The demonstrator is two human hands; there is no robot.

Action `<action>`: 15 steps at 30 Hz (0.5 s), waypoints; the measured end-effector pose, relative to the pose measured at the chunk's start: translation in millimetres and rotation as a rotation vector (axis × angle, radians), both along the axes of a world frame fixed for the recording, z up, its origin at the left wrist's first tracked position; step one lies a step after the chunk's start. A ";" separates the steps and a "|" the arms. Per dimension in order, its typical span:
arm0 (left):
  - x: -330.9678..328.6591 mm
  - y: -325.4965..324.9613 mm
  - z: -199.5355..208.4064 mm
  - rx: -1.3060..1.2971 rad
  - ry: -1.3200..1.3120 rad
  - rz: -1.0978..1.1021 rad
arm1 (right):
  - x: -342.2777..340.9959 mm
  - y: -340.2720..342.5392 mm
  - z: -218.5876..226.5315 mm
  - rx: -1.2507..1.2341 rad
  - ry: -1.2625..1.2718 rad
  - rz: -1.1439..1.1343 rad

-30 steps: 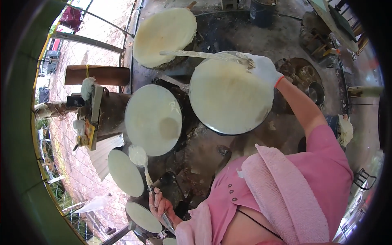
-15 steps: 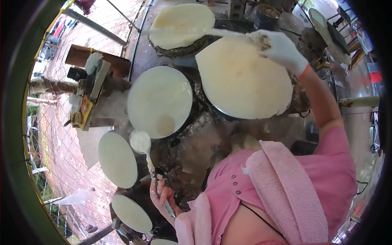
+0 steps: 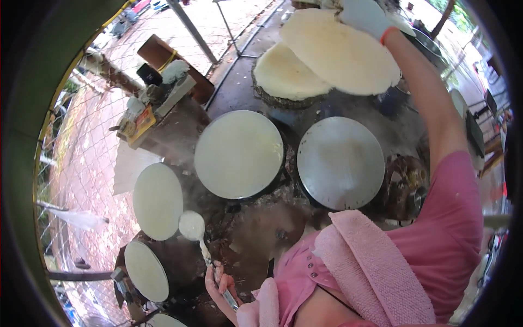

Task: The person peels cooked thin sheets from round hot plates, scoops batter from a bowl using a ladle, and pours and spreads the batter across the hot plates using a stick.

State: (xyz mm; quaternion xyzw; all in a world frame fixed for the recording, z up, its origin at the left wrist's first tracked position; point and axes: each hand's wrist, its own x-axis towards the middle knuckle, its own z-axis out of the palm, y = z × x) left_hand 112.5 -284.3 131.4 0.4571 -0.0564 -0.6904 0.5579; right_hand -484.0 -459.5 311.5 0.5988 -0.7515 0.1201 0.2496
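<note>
My left hand (image 3: 220,282) grips a ladle (image 3: 192,225) whose round bowl is coated with white batter, held low between the round griddles. My right hand (image 3: 366,17), in a white glove with an orange cuff, is stretched far forward. Its closed fingers are at the far edge of a large, thin pale flatbread (image 3: 348,57). The flatbread partly overlaps another flatbread (image 3: 286,73) lying on a round dark-rimmed stand. Nearer me, a bare metal griddle (image 3: 341,163) shows its surface. Left of it, a griddle (image 3: 239,154) is covered with a pale layer of batter.
Smaller batter-covered discs (image 3: 158,201) run down the left side, one more (image 3: 146,271) below. A cluttered ledge (image 3: 171,98) stands back left, beside a wire fence. Steam drifts over the griddles. A dark metal pot (image 3: 427,49) sits far right.
My right hand has carried the large flatbread off the right griddle, forward onto the far stand, baring the metal. The long pale stick seen in that hand is out of view. The view has shifted.
</note>
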 end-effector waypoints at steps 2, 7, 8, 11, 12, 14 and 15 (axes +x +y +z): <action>5.1 15.2 -13.3 -0.017 0.058 0.029 | 40.7 0.7 -38.2 -0.102 0.101 0.225; -22.6 85.1 -14.1 0.057 -0.215 0.141 | 33.7 -36.3 -173.3 0.060 0.117 0.135; -26.1 99.2 -14.3 0.060 -0.227 0.162 | 19.6 -46.2 -209.1 0.047 0.120 0.159; -54.3 131.0 9.2 0.128 -0.547 0.140 | -6.9 -70.2 -309.4 0.028 0.111 0.235; -55.9 137.0 11.3 0.133 -0.559 0.159 | -6.8 -70.7 -323.1 0.024 0.100 0.260; -48.9 160.1 10.4 0.082 -0.266 0.243 | -7.8 -70.8 -340.1 0.077 0.062 0.249; -49.4 171.4 3.9 0.111 -0.368 0.292 | -5.5 -70.2 -342.0 0.132 0.038 0.222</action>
